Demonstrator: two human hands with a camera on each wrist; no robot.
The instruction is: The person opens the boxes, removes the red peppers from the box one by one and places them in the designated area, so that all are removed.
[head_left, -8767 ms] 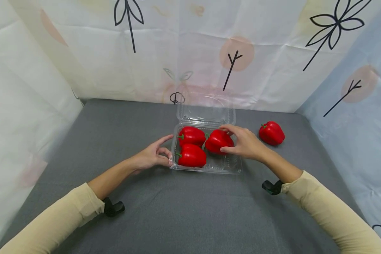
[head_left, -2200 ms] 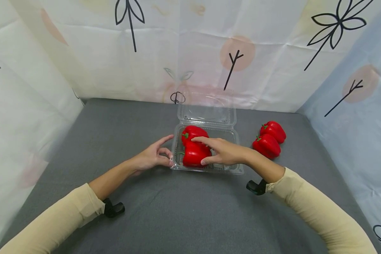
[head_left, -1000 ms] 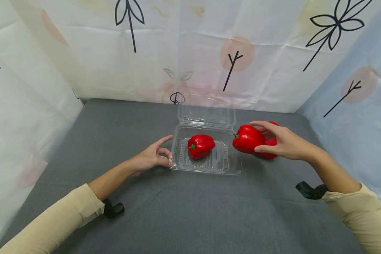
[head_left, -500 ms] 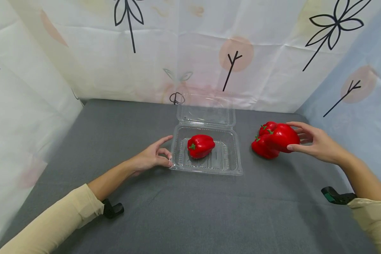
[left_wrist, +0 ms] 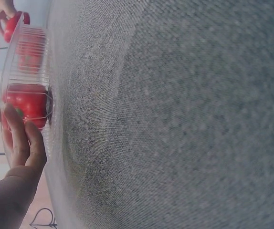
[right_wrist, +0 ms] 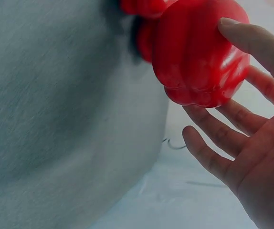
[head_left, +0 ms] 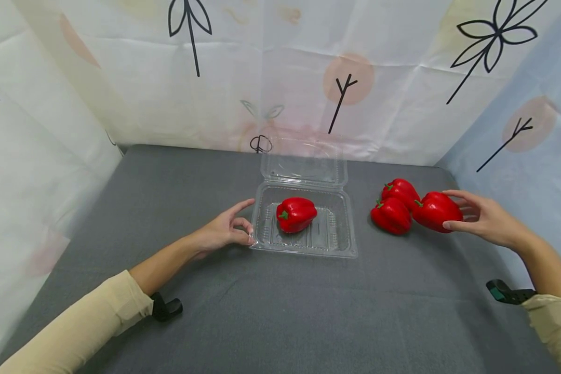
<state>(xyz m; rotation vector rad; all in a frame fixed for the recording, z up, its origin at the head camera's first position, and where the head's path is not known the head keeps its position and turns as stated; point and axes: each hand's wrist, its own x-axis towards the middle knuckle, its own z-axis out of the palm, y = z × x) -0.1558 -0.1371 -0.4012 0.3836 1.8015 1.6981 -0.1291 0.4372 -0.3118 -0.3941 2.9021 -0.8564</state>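
In the head view my left hand [head_left: 226,227] pinches the near-left rim of a clear plastic container [head_left: 338,249], its index finger stretched along the side. Lying in that container is one red bell pepper [head_left: 296,214] with a green stem. At the right my right hand [head_left: 488,218] grips another red bell pepper [head_left: 436,212] between thumb and fingers; the right wrist view shows the thumb on its side. Two more red bell peppers, a rear one [head_left: 402,191] and a front one [head_left: 391,216], lie against each other on the table, just left of the gripped one.
The container's clear lid [head_left: 304,169] stands raised at the back, near the patterned cloth wall [head_left: 392,104]. Grey cloth covers the table [head_left: 280,311]. A bluish side wall [head_left: 519,208] rises close behind the right hand.
From the container my right hand has carried bell peppers to the right, one after another. The latest has come down beside the other two. My left hand has stayed at the rim.
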